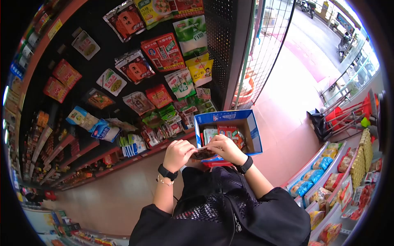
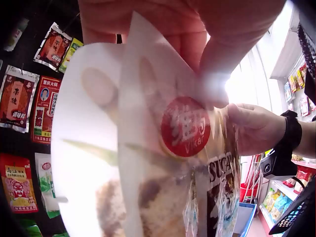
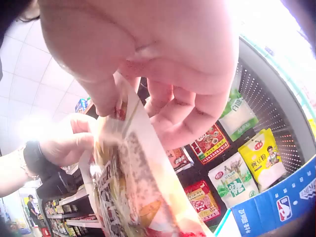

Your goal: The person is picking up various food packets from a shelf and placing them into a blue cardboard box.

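Observation:
Both hands pinch the top edge of one plastic packet (image 1: 204, 153), held up in front of the body over the near side of a blue and white box (image 1: 257, 135). The left hand (image 1: 179, 153) grips one corner, the right hand (image 1: 225, 148) the other. In the left wrist view the packet (image 2: 182, 173) shows a round red label and the letters "SUGA", with the left hand (image 2: 182, 29) above it. From the right wrist, the packet (image 3: 133, 173) hangs under the right hand (image 3: 148, 59). Inside the box lie several packets (image 1: 232, 134).
Bagged goods (image 1: 163, 51) hang on a black pegboard ahead, with shelves (image 1: 61, 151) to the left. A mesh gate (image 1: 266, 49) stands beside a bright doorway. At the right are red stools (image 1: 342, 119) and a tiered rack (image 1: 324, 180) of packets.

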The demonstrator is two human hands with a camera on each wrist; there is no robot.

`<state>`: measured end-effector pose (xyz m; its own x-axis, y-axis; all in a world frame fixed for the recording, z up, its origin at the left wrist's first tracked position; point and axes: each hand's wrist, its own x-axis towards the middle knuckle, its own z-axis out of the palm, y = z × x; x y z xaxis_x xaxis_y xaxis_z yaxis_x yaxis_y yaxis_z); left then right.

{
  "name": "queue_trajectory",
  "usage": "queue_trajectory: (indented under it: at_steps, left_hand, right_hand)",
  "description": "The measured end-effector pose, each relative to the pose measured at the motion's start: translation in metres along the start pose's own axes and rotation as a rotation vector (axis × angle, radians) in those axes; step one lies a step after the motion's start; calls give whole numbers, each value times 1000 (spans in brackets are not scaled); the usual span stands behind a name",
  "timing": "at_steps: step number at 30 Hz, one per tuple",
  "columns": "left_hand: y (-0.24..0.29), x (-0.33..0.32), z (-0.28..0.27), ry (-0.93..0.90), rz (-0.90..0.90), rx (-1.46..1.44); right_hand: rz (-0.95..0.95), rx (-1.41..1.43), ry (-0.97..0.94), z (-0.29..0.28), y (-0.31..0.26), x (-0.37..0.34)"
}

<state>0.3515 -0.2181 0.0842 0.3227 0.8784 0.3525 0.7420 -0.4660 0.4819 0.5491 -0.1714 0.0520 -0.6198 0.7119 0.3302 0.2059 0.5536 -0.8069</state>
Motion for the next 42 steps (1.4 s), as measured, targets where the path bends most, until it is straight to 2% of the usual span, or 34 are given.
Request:
queue_trajectory:
  at_steps: [6,18,28,31,33,35,37,39,42]
  left_hand:
    - [-8,2,17,69,-8,-84]
    - [-4,-1,11,22,-38,-142]
    - [-9,3,14,-8,-89,-210]
    - [-8,7,13,28,13,-107]
    - [-4,13,15,49,71,-32]
    - [1,24,16,70,118,-19]
    - [7,39,16,59,203,10]
    - [14,54,16,44,210,27]
    - [21,64,29,56,118,-37]
  right_hand:
    - [-7,-58,45,4,8,-5]
    - [135,-106,159,13,3,-3]
    - [152,-74,243,16,7,-1]
    - [138,-96,184,11,9,0]
    - [85,86,147,0,5,1]
    - [87,-65,20,-21,4,0]
    - [7,-130,72,-34,9,0]
    - [0,-189,160,-45,10,-2]
    - [150,-136,311,-55,6,-8]
